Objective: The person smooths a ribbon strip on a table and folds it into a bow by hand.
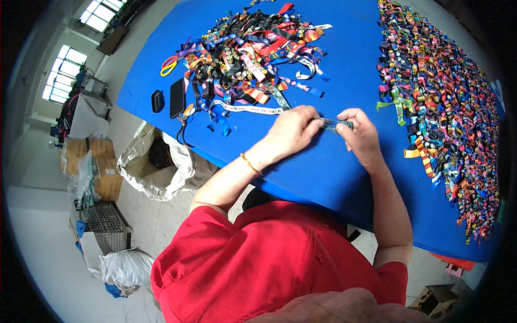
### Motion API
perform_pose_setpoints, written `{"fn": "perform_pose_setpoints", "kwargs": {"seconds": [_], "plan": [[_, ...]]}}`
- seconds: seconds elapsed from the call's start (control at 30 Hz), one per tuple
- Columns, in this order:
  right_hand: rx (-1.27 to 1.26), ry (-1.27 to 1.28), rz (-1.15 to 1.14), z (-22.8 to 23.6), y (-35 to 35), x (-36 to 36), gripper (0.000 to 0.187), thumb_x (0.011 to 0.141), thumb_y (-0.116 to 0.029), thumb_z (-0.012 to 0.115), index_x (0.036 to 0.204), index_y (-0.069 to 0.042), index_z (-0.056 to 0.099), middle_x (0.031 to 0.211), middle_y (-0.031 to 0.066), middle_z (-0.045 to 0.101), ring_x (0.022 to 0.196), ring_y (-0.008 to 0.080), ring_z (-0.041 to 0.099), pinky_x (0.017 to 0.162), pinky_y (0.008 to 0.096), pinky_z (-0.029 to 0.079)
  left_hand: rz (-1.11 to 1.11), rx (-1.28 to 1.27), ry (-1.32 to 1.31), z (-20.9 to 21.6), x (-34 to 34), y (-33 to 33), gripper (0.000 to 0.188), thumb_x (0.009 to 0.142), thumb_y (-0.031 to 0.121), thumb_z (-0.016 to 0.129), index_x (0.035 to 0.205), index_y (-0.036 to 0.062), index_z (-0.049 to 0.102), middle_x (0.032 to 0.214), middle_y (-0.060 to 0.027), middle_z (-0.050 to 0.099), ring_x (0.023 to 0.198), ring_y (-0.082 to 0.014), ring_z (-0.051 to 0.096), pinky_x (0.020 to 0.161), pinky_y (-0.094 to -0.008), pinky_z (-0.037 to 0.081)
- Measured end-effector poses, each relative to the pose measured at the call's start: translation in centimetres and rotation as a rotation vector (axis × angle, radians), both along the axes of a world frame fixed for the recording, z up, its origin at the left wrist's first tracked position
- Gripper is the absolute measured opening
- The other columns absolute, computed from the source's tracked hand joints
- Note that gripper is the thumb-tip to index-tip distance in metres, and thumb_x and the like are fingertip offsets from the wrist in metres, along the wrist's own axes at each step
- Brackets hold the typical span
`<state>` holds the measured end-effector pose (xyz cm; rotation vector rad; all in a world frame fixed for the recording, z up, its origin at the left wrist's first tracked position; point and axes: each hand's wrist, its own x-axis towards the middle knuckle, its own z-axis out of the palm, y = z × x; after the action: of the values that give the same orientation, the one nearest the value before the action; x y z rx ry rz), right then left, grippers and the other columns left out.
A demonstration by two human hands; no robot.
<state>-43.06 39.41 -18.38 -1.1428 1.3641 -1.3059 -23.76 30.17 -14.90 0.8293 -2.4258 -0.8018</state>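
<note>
Above the near part of the blue table (336,64), my left hand (293,129) is closed, thumb and fingers pinching one end of a dark grey-green strap (329,124). My right hand (360,134) pinches the strap's other end between thumb and fingers. A short stretch of it spans the gap between the hands. Just beyond my left hand lies a loose pile of colourful printed ribbon straps (247,59). One white strap with dark lettering (253,109) runs from the pile toward my left wrist.
Left of the pile lie a black phone (177,98), a small black case (157,101) and scissors with red-yellow handles (168,66). A broad, dense layer of straps (436,91) covers the table's right side. A white sack (156,167) stands open on the floor, near cardboard boxes (102,167).
</note>
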Motion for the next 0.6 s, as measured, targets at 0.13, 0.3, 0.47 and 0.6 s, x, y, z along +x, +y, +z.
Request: {"fn": "perform_pose_setpoints", "kwargs": {"seconds": [0.13, 0.3, 0.47, 0.6], "plan": [[-0.031, -0.135, -0.146, 0.1, -0.3, -0.6, 0.010, 0.092, -0.011, 0.063, 0.101, -0.006, 0.060, 0.069, -0.0071, 0.051, 0.052, -0.0007, 0.042, 0.044, 0.0180, 0.032, 0.049, 0.177, -0.003, 0.8, 3.2, -2.3, 0.022, 0.094, 0.024, 0.063, 0.089, 0.0024, 0.064, 0.069, -0.0040, 0.058, 0.066, -0.0128, 0.054, 0.060, -0.0326, 0.045], [-0.138, -0.112, -0.289, 0.5, -0.5, -1.7, 0.011, 0.095, -0.015, 0.063, 0.098, -0.004, 0.064, 0.068, -0.0072, 0.052, 0.051, -0.0014, 0.041, 0.043, 0.0164, 0.029, 0.237, 0.279, 0.030, 2.1, 7.5, -5.0, 0.022, 0.094, 0.026, 0.063, 0.093, 0.0045, 0.065, 0.068, 0.0005, 0.056, 0.060, -0.0087, 0.051, 0.055, -0.0278, 0.041], [-0.173, -0.044, -0.329, 2.9, 0.8, -2.0, 0.013, 0.094, -0.015, 0.064, 0.100, -0.003, 0.066, 0.070, -0.0059, 0.054, 0.052, -0.0017, 0.041, 0.043, 0.0166, 0.029, 0.297, 0.410, 0.133, 3.5, 11.4, -6.1, 0.018, 0.092, 0.022, 0.065, 0.093, 0.0041, 0.067, 0.071, 0.0049, 0.057, 0.063, -0.0036, 0.047, 0.054, -0.0237, 0.039], [-0.050, 0.006, -0.361, 5.3, 3.5, -2.7, 0.015, 0.095, -0.020, 0.065, 0.100, -0.006, 0.067, 0.074, -0.0053, 0.057, 0.053, -0.0016, 0.039, 0.046, 0.0165, 0.027, 0.365, 0.415, 0.089, 4.2, 13.3, -6.3, 0.020, 0.092, 0.022, 0.068, 0.085, 0.0034, 0.064, 0.066, 0.0058, 0.052, 0.058, -0.0031, 0.042, 0.052, -0.0226, 0.035]]}}
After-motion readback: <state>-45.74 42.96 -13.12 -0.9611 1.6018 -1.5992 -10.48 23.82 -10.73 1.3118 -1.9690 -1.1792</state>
